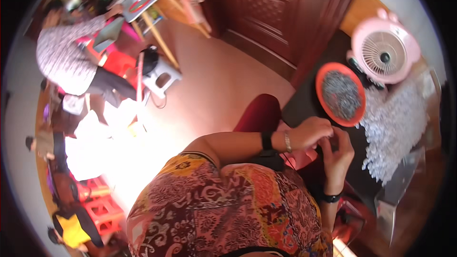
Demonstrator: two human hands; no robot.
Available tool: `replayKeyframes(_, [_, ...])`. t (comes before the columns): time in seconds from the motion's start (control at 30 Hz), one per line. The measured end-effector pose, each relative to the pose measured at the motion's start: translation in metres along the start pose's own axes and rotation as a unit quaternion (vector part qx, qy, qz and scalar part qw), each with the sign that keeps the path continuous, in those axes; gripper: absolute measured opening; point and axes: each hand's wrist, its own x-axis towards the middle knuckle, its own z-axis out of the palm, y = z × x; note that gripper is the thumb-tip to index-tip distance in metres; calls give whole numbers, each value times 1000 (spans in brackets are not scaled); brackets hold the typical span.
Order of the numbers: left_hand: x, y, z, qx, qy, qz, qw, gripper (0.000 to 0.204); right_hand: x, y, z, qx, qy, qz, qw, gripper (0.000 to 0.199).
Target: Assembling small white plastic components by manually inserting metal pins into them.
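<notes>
My left hand (pixel 312 132), with a bracelet and a black band at its wrist, is closed with its fingertips pinched. Those fingertips meet the fingers of my right hand (pixel 339 153), which is also closed and wears a black wristband. Whatever sits between them is hidden or too small to name. Just beyond the hands, on a dark tabletop (pixel 304 100), stands an orange bowl (pixel 322 102) full of small dark grey pieces (pixel 341 94). To its right spreads a heap of small whitish, shiny pieces (pixel 397 126).
A pink fan (pixel 384 50) stands behind the bowl. Ahead is a brown door (pixel 266 14). At the left, a person in a patterned top (pixel 66 57) bends by a table (pixel 143 0), near a grey stool (pixel 162 76). Red stools (pixel 102 209) line the left side.
</notes>
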Motion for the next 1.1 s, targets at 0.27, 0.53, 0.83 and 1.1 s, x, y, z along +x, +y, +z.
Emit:
replayKeyframes(0.27, [-8, -14, 28, 31, 75, 57, 995, 29, -11, -2, -16, -13, -20, -43, 999, 30])
replayKeyframes(0.53, [-14, 12, 68, 58, 55, 12, 997, 29, -33, 19, -42, -9, 55, -107, 993, 29])
replayKeyframes(0.83, [-25, 38, 96, -30, 81, -50, 995, 26, -44, 32, -62, 62, 69, -138, 986, 27])
replayKeyframes(1.1, [-8, 39, 99, -33, 66, -80, 994, 23, -46, 45, -70, 98, 102, -98, 985, 32])
